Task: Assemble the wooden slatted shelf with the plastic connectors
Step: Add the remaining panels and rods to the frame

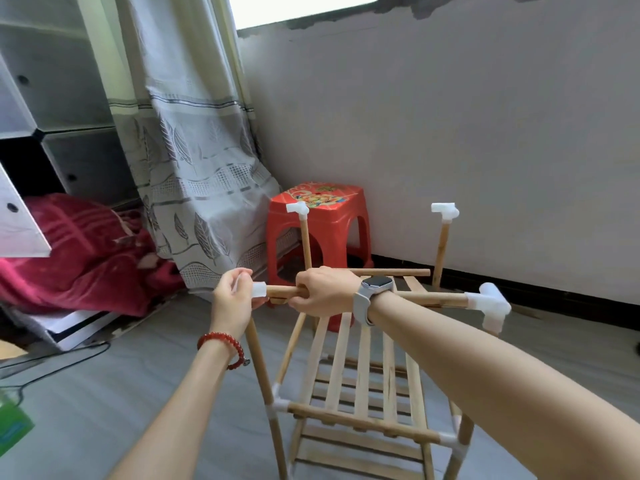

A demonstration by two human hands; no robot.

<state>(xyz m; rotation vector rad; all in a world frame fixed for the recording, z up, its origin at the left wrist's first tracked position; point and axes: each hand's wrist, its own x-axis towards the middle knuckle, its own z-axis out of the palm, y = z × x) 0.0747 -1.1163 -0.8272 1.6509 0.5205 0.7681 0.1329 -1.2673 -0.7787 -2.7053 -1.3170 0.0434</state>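
The partly built wooden shelf stands on the floor with slatted tiers joined by white plastic connectors. My right hand grips a wooden rail of the top slatted panel near its left end. My left hand pinches a white connector sitting on that rail's left end. The rail's right end carries another white corner connector. Two far upright posts are topped with white connectors: the left connector and the right connector.
A red plastic stool stands behind the shelf by the wall. A grey curtain hangs at left, with a red blanket and white storage cubes beyond. A green packet and a cable lie on the floor at left.
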